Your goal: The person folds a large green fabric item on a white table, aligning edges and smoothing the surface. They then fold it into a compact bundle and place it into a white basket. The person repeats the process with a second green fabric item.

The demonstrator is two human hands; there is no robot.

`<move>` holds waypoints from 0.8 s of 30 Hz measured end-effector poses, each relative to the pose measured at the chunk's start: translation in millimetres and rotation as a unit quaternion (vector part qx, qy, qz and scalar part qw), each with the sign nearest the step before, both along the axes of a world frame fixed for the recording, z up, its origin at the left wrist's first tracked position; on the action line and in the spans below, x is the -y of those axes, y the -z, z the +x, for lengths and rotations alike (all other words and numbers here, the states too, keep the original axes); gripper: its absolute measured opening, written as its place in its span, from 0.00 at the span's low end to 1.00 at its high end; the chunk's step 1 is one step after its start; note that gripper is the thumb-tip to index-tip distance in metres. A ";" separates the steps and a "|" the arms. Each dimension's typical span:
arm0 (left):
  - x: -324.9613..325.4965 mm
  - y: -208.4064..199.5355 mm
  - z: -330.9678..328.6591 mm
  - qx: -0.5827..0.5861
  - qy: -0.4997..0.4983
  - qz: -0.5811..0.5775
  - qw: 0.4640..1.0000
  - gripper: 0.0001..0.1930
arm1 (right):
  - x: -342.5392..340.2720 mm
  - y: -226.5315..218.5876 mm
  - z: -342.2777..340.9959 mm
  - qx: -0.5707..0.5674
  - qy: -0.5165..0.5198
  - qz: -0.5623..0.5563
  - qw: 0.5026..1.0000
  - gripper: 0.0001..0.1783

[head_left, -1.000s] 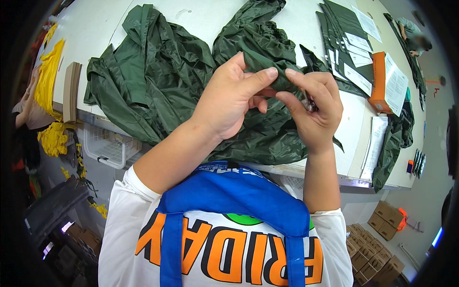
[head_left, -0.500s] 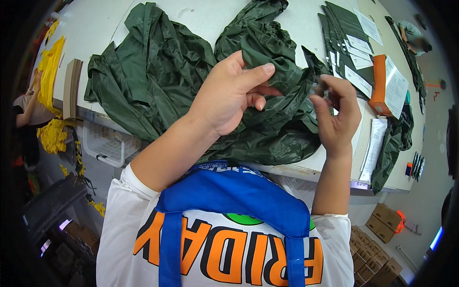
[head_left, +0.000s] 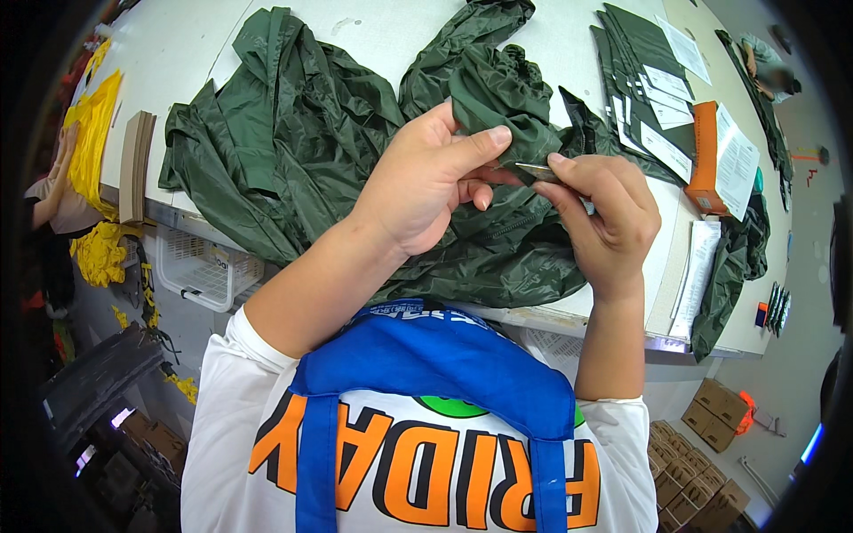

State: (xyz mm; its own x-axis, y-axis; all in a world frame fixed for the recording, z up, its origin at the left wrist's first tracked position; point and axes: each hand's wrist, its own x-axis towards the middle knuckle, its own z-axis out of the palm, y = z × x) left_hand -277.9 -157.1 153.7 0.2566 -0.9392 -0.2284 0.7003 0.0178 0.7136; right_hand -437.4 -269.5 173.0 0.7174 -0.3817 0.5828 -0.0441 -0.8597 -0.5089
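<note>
A dark green garment (head_left: 311, 133) of thin, shiny fabric lies crumpled over the front of the table, with a gathered, elastic-looking part near the middle. My left hand (head_left: 426, 173) pinches a fold of it between thumb and fingers, lifted toward me. Close to its fingertips, my right hand (head_left: 609, 209) grips a small pointed metal tool (head_left: 536, 172) between thumb and forefinger. The tool's tip points left at the held fold. Most of the tool is hidden in my fingers, and whether the tip touches the cloth I cannot tell.
Folded dark green pieces (head_left: 631, 80) with white papers lie at the far right, beside an orange box (head_left: 705, 160). Brown cardboard strips (head_left: 136, 167) stand at the left edge. Below hangs a white basket (head_left: 200, 266). Another person's hand (head_left: 67, 147) touches yellow cloth (head_left: 93, 133).
My right hand has moved left, bringing the metal tool up to the fold. My left hand keeps its hold almost unmoved. The other person's hand at the left has shifted slightly.
</note>
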 end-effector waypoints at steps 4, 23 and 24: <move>-0.5 0.8 -0.1 0.000 -0.004 -0.005 1.000 0.10 | -6.1 0.2 -4.5 0.031 0.013 0.118 0.993 0.17; -0.4 4.0 -9.8 0.045 -0.005 -0.032 0.998 0.12 | -15.4 20.3 -11.6 0.067 0.019 0.341 0.938 0.15; -0.8 5.2 -9.0 0.047 -0.011 -0.030 0.998 0.12 | -15.2 21.4 -12.0 0.042 0.015 0.287 0.957 0.16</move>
